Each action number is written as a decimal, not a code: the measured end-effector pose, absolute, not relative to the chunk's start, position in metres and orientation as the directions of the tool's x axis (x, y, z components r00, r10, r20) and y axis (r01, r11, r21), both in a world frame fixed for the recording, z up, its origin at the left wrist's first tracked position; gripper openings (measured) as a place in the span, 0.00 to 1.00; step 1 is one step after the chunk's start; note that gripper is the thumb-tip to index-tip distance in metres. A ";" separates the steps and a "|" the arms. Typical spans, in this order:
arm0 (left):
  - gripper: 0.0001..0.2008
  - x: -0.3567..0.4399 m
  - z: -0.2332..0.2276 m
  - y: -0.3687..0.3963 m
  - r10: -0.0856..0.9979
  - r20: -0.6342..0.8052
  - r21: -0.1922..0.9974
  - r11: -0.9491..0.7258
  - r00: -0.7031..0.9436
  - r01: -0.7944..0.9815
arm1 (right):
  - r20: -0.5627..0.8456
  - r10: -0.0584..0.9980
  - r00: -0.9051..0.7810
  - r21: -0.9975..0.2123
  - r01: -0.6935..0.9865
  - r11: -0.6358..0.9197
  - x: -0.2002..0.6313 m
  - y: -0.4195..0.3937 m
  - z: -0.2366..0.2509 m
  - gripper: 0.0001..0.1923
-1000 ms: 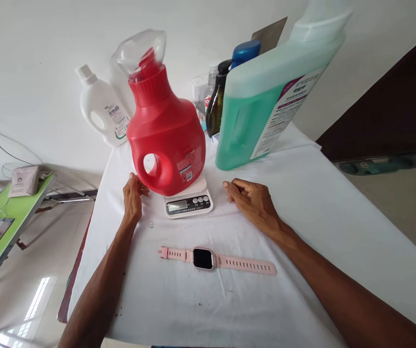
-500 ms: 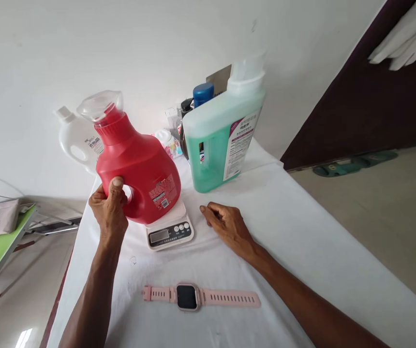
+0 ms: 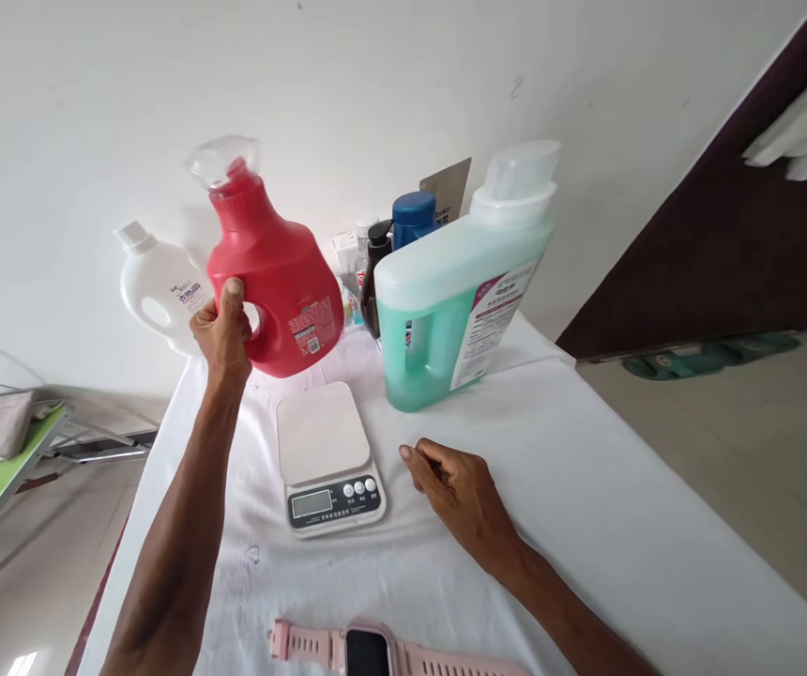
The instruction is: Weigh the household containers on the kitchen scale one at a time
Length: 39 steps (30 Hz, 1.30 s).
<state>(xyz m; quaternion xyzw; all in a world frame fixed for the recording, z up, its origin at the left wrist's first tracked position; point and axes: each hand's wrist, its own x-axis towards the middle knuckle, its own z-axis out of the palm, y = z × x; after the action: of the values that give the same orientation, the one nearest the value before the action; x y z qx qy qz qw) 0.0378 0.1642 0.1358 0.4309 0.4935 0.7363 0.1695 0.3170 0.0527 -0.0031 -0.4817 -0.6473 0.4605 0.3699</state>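
Our left hand (image 3: 224, 335) clamps the red plastic detergent jug (image 3: 273, 277) by its handle, aloft beyond the white kitchen scale (image 3: 326, 457); it could slip and topple neighbouring bottles. Our right hand (image 3: 461, 491) rests loosely curled, empty.

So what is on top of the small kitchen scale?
Nothing: the scale has a bare white platform. The left hand holds the red bottle in the air behind it. Its display cannot be read.
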 end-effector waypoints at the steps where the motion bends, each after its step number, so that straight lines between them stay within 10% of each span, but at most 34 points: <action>1: 0.36 0.039 0.130 0.169 0.695 0.450 0.881 -0.447 -0.561 0.153 | 0.034 0.964 -0.264 -0.951 0.289 0.113 0.317 0.053 -0.004 0.29; 12: 0.37 0.056 0.074 0.201 0.774 0.340 0.922 -0.386 -0.534 0.027 | 0.024 0.965 -0.261 -0.946 0.307 0.107 0.319 0.056 -0.002 0.29; 18: 0.32 0.038 0.068 0.193 0.757 0.465 0.885 -0.392 -0.460 0.250 | 0.005 0.974 -0.228 -0.925 0.368 0.091 0.320 0.053 -0.001 0.29; 26: 0.32 -0.108 0.117 0.180 0.162 0.627 0.766 0.047 -0.762 0.641 | -0.003 0.978 -0.208 -0.914 0.397 0.081 0.322 0.054 -0.013 0.30; 32: 0.36 -0.193 0.120 0.205 0.451 0.364 0.914 -0.006 -0.815 0.405 | -0.029 0.984 -0.175 -0.913 0.405 0.045 0.321 0.054 -0.011 0.31; 39: 0.24 -0.190 0.110 0.213 0.493 0.415 0.907 -0.157 -0.765 0.391 | -0.054 0.985 -0.163 -0.915 0.403 0.017 0.320 0.054 -0.007 0.31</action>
<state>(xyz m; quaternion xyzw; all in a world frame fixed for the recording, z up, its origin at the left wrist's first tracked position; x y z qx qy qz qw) -0.1900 0.2130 0.1104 0.3410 0.6480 0.6800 0.0376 0.3196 0.0536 -0.0074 -0.5522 -0.6283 0.4322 0.3369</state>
